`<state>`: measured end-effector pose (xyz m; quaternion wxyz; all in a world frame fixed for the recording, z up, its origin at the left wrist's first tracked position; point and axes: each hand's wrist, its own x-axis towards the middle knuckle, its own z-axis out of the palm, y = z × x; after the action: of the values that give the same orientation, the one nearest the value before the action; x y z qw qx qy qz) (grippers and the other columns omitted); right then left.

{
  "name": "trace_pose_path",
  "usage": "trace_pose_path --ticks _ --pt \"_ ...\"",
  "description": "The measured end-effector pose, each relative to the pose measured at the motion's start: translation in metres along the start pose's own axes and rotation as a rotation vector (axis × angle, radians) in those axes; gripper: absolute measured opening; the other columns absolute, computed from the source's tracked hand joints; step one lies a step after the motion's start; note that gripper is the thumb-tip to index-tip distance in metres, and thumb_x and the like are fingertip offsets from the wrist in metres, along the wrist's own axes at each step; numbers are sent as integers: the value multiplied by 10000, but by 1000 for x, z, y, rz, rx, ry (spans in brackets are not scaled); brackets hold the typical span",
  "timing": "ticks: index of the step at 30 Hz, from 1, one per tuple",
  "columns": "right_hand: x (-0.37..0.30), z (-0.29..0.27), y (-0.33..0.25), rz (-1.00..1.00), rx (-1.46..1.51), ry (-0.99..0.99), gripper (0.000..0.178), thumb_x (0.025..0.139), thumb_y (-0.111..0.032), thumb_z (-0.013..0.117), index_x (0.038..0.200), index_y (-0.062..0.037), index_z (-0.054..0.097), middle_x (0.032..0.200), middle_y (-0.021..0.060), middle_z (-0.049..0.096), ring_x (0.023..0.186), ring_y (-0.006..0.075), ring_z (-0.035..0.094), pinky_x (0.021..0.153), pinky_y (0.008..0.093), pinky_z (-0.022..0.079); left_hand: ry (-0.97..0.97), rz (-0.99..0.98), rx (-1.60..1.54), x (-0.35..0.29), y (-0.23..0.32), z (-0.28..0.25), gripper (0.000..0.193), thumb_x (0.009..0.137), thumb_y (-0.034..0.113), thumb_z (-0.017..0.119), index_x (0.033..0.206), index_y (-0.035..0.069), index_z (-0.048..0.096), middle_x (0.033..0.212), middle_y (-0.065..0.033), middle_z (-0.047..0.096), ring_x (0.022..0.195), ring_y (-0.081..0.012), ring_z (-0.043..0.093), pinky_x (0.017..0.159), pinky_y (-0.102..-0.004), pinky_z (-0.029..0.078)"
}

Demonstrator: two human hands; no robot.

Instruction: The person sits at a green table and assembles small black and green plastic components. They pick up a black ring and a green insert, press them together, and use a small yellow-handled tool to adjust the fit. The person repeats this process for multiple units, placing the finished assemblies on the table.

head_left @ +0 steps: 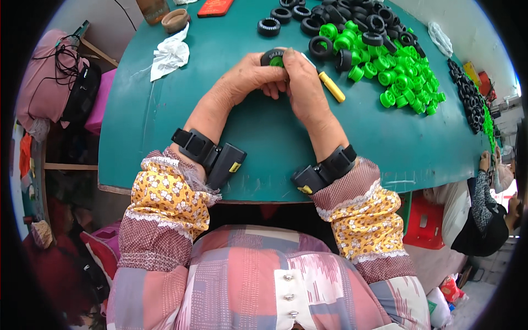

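Both my hands are closed round a small black toy tyre (271, 55) with a bright green wheel hub (276, 62) showing inside it. My left hand (248, 76) grips its left side, with the thumb across the front. Pressed against the right side is my right hand (303, 82), its thumb at the top of the tyre. My fingers hide the lower part of the wheel. Just right of my right hand, a tool with a yellow handle (332, 88) slants on the green table (253, 159); its far end is partly hidden by the hand.
Loose black tyres (269, 27) and a heap of green hubs (410, 77) cover the far right. Crumpled tissue (170, 54), a brown bowl (175, 20) and a red flat case (215, 7) lie far left. Another person (481, 214) sits at the right edge, near more parts.
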<state>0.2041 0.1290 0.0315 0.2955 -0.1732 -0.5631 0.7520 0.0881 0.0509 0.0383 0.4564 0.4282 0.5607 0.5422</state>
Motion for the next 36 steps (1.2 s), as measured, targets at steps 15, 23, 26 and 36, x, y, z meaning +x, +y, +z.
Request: trace_pose_path --ticks 15,23,26,36 --pt "6 -17 1 160 384 78 230 909 -256 464 792 -60 493 637 72 501 455 162 429 393 295 334 2 14 257 8 10 21 207 775 241 605 826 40 598 663 -42 601 573 -118 586 538 -224 462" --pt "6 -21 -3 229 397 -4 242 902 -277 496 822 -51 518 686 66 523 520 158 456 446 279 353 26 -3 223 7 9 20 220 776 209 590 824 -6 590 661 -57 599 563 -118 575 536 -229 479" --pt "10 -19 1 171 348 -50 282 897 -316 520 837 -42 537 700 35 523 540 128 446 471 266 361 46 52 23 8 -2 15 233 790 234 591 857 11 601 697 -66 625 590 -120 591 553 -220 475" --pt "13 -20 3 -285 -298 116 274 887 -237 535 956 16 614 753 23 589 643 75 485 579 231 419 254 99 220 8 9 7 334 782 270 647 972 6 571 786 -56 636 662 -136 625 597 -192 459"
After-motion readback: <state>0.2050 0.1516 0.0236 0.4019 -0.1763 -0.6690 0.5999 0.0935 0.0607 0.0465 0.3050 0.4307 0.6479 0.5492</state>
